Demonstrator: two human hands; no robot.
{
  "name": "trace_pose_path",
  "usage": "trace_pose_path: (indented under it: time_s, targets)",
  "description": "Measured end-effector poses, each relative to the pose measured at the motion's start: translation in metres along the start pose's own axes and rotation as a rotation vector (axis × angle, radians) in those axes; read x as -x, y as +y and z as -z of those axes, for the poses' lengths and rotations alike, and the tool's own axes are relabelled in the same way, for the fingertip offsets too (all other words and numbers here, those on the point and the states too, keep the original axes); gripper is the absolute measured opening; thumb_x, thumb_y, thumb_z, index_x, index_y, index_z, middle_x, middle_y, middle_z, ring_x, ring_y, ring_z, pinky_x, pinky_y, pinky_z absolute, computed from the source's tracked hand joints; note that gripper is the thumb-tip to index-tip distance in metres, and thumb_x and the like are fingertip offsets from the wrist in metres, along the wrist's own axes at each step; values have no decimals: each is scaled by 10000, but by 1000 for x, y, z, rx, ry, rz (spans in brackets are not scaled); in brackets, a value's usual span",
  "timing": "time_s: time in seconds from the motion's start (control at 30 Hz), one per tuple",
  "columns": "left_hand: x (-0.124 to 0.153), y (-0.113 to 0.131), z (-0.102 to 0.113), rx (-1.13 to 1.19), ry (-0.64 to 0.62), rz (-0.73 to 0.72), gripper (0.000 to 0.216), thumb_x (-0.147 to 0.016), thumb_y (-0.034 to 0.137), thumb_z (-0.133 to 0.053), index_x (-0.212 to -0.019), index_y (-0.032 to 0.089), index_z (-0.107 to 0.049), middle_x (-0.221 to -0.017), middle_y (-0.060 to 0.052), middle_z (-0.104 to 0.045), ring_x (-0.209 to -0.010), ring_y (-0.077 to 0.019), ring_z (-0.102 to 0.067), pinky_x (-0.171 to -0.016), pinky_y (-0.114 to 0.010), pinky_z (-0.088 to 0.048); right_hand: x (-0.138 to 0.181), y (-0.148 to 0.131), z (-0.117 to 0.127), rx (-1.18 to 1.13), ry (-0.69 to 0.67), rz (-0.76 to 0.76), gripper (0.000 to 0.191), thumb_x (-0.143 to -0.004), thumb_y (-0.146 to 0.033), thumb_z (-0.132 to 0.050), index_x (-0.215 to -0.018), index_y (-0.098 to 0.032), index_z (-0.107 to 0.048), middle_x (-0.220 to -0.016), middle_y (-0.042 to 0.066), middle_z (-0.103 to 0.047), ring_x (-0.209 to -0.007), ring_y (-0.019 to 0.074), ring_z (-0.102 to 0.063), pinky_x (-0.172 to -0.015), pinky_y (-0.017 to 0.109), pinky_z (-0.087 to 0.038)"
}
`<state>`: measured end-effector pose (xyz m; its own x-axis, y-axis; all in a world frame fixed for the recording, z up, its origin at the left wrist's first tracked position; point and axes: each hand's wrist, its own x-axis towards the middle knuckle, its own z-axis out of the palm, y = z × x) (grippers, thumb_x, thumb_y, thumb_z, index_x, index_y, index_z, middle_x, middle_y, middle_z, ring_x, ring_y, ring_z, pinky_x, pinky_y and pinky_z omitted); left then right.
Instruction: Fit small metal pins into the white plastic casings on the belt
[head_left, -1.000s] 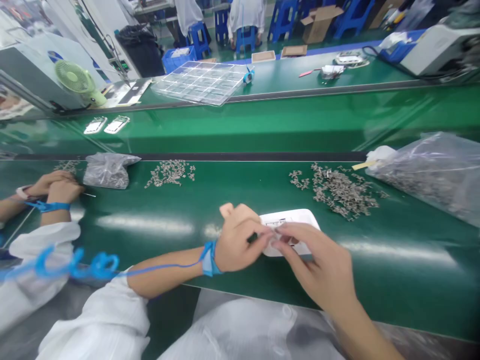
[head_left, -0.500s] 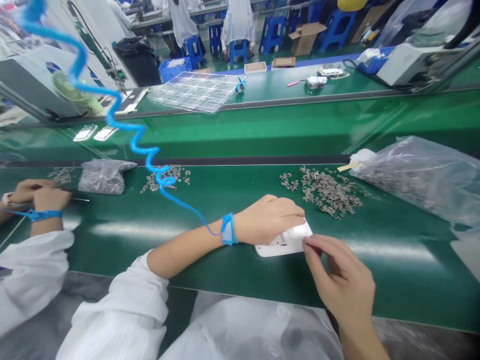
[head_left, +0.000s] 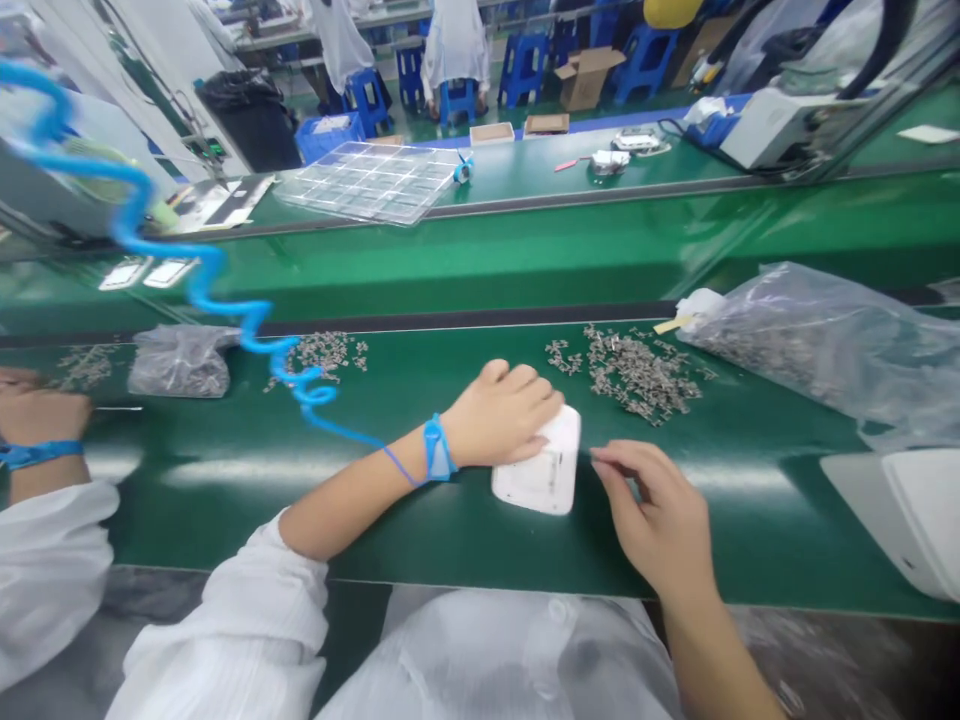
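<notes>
Over at the far left of the long green workbench, a co-worker's hand sits beyond the edge of the work, with a bright blue wrist strap around its wrist. Just right of it lies a crumpled grey plastic bag, then a loose scatter of small metal parts, with a coiled blue cord looping over the bench above them. Nearer the middle, the person's left hand lies over the top of a white rounded rectangular piece, fingers lightly curled; I can't tell whether it grips the piece or only steadies it against the bench. The right hand sits just beside the piece, open and empty, its fingertips slightly apart from the white edge. Further right is a larger heap of small metal parts, then a bulging clear plastic bag. The work in hand seems to be handling that white piece, and any further work on it would call for the free right fingers to come back to its edge.
</notes>
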<state>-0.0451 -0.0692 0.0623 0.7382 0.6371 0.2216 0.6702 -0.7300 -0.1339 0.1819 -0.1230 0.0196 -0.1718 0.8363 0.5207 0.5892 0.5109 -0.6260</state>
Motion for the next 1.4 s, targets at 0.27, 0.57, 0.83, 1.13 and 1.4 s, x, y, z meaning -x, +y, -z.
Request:
trace_pose_path:
  time_s: [0.27, 0.57, 0.83, 1.13, 1.4]
  targets:
    - [36, 10, 13, -31, -47, 291, 200, -930, 355, -523, -865, 181, -597, -606, -64, -605, -682, -249, -529, -746, -439, -267, -20, -17, -21, -40, -116, -23, 117, -948, -169, -565, -959, -227, -665, -925, 40, -731, -826, 183, -680, -725, 326, -560]
    - [25, 8, 4, 57, -37, 311, 181, -899, 361, -516, -825, 201, -556, -601, -34, -580, -619, -223, -533, -660, -398, -235, -33, -21, -43, 108, -245, 134, 181, -967, -114, -506, -966, -213, -656, -944, 66, -706, -881, 214, -636, -740, 351, -542]
    - [22, 9, 3, 92, -48, 346, 164, -881, 353, -525, -879, 195, -568, -584, -28, -589, -606, -226, -564, -649, -394, -212, -23, -19, -52, 155, -98, 146, 210, -964, -124, -527, -933, -240, -699, -902, 53, -694, -849, 193, -614, -735, 327, -531]
    - [6, 26, 7, 15, -98, 474, 144, -853, 325, -528, -867, 188, -570, -592, -75, -625, -643, -284, -618, -672, -401, -216, -20, -23, -53, 106, 12, -99, 108, -866, -141, -649, -927, -229, -641, -839, -9, -722, -718, 152, -660, -675, 283, -520]
    - [4, 29, 9, 0, -137, 514, 121, -861, 305, -501, -868, 194, -548, -611, -72, -636, -679, -291, -630, -676, -404, -206, -20, -27, -51, 90, 52, -41, 136, -881, -100, -623, -873, -228, -667, -801, -18, -728, -716, 133, -658, -655, 262, -509]
